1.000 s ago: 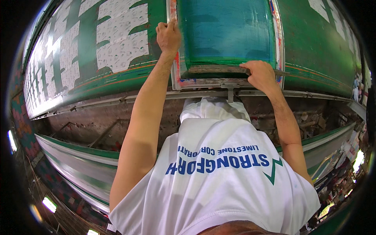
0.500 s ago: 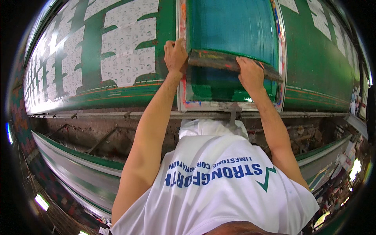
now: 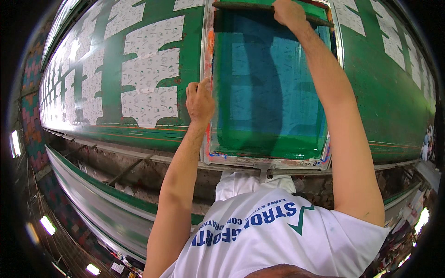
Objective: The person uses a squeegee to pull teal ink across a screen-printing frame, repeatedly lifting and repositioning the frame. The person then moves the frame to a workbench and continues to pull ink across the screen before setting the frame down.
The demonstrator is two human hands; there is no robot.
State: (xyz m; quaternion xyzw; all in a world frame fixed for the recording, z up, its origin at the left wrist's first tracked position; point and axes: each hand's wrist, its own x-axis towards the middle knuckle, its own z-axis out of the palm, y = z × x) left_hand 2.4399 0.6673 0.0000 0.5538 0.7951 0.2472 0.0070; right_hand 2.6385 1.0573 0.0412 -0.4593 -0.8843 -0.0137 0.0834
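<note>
My right hand (image 3: 290, 16) is closed around a long dark squeegee (image 3: 241, 7) lying crosswise at the far end of a screen with translucent blue mesh (image 3: 292, 83). Green ink (image 3: 282, 148) pools along the screen's near end and borders. My left hand (image 3: 199, 102) grips the left rail of the screen's metal frame (image 3: 207, 139), fingers curled on it. The frame is smeared with orange, blue and red. A shadow falls down the mesh, and pale shapes show faintly through it.
A long green table (image 3: 375, 111) runs left and right under the screen, with rows of white patterned panels (image 3: 148, 55) stuck on it. A metal rail follows its near edge, above a trough with struts. Another long table (image 3: 92, 199) lies at lower left, near my body.
My right hand has pushed the squeegee from the screen's near end to its far end. The whole screen sits lower in view. My left hand still holds the left rail.
</note>
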